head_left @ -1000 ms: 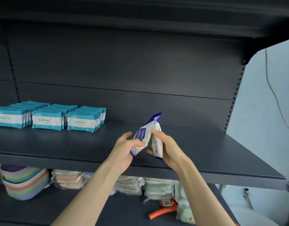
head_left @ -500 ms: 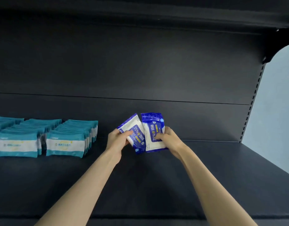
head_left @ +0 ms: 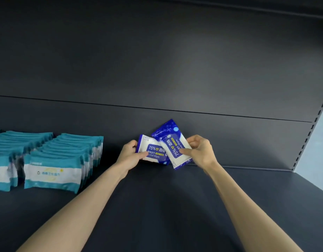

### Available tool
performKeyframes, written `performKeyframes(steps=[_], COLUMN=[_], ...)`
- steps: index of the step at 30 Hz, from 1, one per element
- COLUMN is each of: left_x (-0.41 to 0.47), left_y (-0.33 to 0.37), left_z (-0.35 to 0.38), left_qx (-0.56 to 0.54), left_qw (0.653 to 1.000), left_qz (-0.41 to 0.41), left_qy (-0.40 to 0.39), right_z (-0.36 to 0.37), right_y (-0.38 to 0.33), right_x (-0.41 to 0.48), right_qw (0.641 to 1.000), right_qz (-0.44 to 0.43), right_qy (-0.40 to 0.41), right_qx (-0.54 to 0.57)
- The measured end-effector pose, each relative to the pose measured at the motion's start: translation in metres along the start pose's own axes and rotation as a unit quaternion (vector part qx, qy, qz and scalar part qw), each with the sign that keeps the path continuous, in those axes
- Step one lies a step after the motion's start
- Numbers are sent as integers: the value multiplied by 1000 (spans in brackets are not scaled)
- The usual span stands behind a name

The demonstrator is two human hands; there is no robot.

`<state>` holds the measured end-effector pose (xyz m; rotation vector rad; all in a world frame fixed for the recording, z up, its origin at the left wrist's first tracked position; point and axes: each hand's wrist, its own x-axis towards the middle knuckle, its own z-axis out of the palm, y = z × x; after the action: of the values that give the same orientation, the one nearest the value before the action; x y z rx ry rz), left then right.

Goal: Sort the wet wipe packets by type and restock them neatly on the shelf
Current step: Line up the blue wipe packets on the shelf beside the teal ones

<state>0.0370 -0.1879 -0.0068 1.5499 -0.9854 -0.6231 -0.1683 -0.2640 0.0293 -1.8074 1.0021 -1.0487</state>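
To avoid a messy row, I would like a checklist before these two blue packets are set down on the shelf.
1. Left hand grips left packet: ok.
2. Right hand grips right packet: ok.
3. Both packets same type, 75% print: ok.
4. Packets aligned: not ok, right packet is tilted and overlaps the left one.
5. Bare shelf beside the teal rows: ok.
6. Packets touching the shelf: cannot tell.

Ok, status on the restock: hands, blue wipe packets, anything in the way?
Left hand grips one blue packet; right hand grips second blue packet, tilted, overlapping it. Both over the shelf, near its back. Teal packet rows apart, left.
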Motion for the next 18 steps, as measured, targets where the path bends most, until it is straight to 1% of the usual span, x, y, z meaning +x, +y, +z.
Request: performKeyframes(steps=[5, 8, 10, 13, 14, 15, 16, 18], left_x=[7, 6, 3, -3, -6, -11, -14, -18], left_y=[-12, -15, -14, -7, -3, 1, 4, 6], left_z=[-4, 1, 3, -1, -1, 0, 1, 3], left_qx=[106, 146, 174, 200, 190, 168, 139, 78], left_qw=[994, 987, 979, 949, 945, 951, 963, 984], left_qz=[40, 66, 90, 175, 198, 208, 201, 157], left_qy=[10, 20, 59, 172, 179, 157, 111, 17], right_z=[6, 11, 15, 19, 20, 23, 26, 31], right_y=[9, 9, 10, 11, 10, 8, 7, 6], right_x=[2, 1, -1, -2, -4, -5, -7, -11], right_qw=[998, 993, 986, 985, 983, 979, 972, 957], right_qz=[-2, 26, 47, 40, 41, 42, 47, 65], right_qy=[-29, -21, -13, -10, -14, -23, -36, -62], right_qx=[61, 111, 162, 169, 177, 197, 228, 277])
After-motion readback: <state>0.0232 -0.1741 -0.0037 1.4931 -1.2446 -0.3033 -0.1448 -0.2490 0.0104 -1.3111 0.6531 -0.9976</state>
